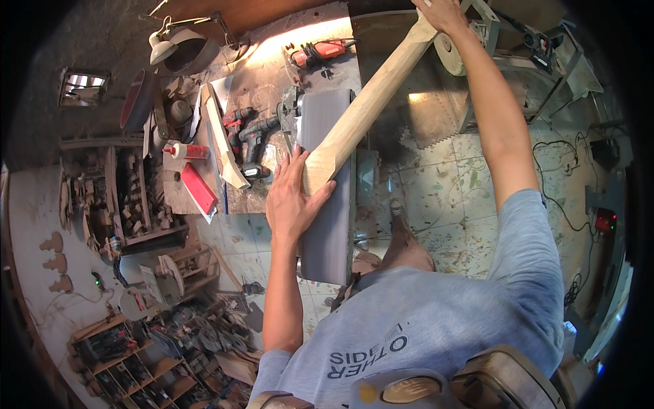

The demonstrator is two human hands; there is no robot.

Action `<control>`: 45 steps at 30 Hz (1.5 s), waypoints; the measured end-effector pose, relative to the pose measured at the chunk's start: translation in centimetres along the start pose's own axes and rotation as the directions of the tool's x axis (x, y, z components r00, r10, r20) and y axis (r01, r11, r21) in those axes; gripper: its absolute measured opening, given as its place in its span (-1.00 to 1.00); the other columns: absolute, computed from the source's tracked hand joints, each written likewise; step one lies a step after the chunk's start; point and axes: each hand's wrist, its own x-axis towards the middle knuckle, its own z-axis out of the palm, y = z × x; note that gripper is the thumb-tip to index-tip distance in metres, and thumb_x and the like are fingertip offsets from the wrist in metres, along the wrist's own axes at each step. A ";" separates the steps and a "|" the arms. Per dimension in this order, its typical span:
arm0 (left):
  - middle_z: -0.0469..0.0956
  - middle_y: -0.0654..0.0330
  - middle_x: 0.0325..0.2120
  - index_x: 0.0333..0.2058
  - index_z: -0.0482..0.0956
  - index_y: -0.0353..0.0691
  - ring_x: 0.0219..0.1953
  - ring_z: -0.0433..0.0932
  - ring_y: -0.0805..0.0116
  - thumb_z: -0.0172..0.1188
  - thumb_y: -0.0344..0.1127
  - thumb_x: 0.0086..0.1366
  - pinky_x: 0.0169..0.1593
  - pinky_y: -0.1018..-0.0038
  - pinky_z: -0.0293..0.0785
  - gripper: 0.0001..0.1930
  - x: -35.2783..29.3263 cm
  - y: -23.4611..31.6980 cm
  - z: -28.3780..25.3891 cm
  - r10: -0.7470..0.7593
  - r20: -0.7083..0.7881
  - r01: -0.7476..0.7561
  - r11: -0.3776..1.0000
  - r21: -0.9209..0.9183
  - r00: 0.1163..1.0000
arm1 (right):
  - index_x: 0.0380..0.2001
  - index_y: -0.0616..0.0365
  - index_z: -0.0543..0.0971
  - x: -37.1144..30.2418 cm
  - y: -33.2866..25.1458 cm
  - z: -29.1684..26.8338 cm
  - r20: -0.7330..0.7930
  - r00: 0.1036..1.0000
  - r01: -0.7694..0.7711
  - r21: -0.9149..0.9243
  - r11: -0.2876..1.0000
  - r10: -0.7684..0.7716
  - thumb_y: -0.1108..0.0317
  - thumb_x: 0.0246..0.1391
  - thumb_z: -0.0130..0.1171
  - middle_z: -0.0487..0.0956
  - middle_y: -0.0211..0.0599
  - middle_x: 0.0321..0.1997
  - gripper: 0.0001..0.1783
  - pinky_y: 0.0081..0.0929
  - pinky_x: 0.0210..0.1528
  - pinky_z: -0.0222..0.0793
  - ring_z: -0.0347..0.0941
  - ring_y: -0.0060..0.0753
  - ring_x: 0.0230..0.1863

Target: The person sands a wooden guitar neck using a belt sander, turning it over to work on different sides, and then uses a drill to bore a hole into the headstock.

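Note:
A long, pale piece of wood [375, 99] with a rounded shaft and wider, squared ends lies slanting across the grey belt of a belt sander [325, 238]. Its near end rests over the belt, and the far end reaches out past it to the upper right. My left hand [289, 198] grips the near end, thumb on one side and fingers stretched along the other. At the far end, my right hand [441, 15] is closed round the wood, its fingers partly cut off by the picture's upper edge.
Left of the sander, a workbench [262, 82] carries two cordless drills [255, 140], a red corded power tool [320, 51], a glue bottle [185, 150], another shaped wooden piece [221, 136] and a desk lamp [162, 49]. Shelves of tools [146, 365] stand lower left. Cables [562, 204] trail at right.

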 end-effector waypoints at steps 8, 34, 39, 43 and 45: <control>0.40 0.04 0.34 0.23 0.50 -0.19 0.42 0.29 -0.03 0.45 0.04 0.08 0.41 0.19 0.26 -0.23 -1.3 -2.7 -0.9 0.010 -0.022 -0.011 1.000 -0.018 1.000 | -0.11 -0.06 0.71 -0.8 -0.7 2.3 0.002 0.957 0.285 -0.211 0.935 -0.291 -0.11 0.24 0.04 0.24 0.15 0.49 -0.54 0.27 0.43 0.09 0.09 0.36 0.49; 0.45 -0.03 0.28 0.29 0.45 -0.20 0.38 0.35 -0.07 0.48 -0.05 0.08 0.31 0.16 0.39 -0.19 -15.6 -11.7 -5.4 -0.056 -0.034 0.053 0.995 -0.086 0.998 | 0.13 -0.12 0.59 -13.9 -15.1 2.2 0.064 0.998 0.014 0.175 0.984 -0.025 -0.16 0.33 0.00 -0.13 -0.11 0.65 -0.49 0.41 0.43 0.09 -0.11 0.77 0.46; 0.45 -0.10 0.27 0.28 0.43 -0.23 0.37 0.35 -0.11 0.50 -0.09 0.06 0.30 0.15 0.40 -0.18 -19.6 -12.7 -5.9 -0.076 -0.025 0.074 0.993 -0.095 0.997 | 0.07 0.01 0.60 -16.2 -16.3 4.2 -0.037 0.984 0.174 0.066 0.983 -0.172 -0.13 0.36 -0.05 -0.03 0.15 0.60 -0.48 0.34 0.49 -0.02 0.00 0.55 0.49; 0.44 -0.12 0.28 0.27 0.43 -0.25 0.36 0.36 -0.14 0.51 -0.11 0.05 0.31 0.12 0.39 -0.18 -23.3 -13.5 -6.1 -0.090 -0.035 0.086 0.993 -0.085 0.995 | 0.14 -0.04 0.59 -19.2 -18.9 3.0 -0.036 0.985 0.170 0.109 0.979 -0.167 -0.14 0.36 -0.06 -0.06 0.07 0.62 -0.45 0.32 0.47 0.05 -0.06 0.65 0.48; 0.44 -0.11 0.28 0.27 0.43 -0.25 0.37 0.35 -0.15 0.51 -0.12 0.04 0.32 0.11 0.38 -0.18 -24.9 -13.7 -6.3 -0.105 -0.044 0.101 0.990 -0.097 0.993 | 0.18 -0.09 0.58 -20.2 -19.8 3.1 -0.015 0.984 0.176 0.119 0.977 -0.175 -0.13 0.34 -0.03 -0.09 -0.02 0.64 -0.46 0.34 0.44 0.14 -0.10 0.81 0.45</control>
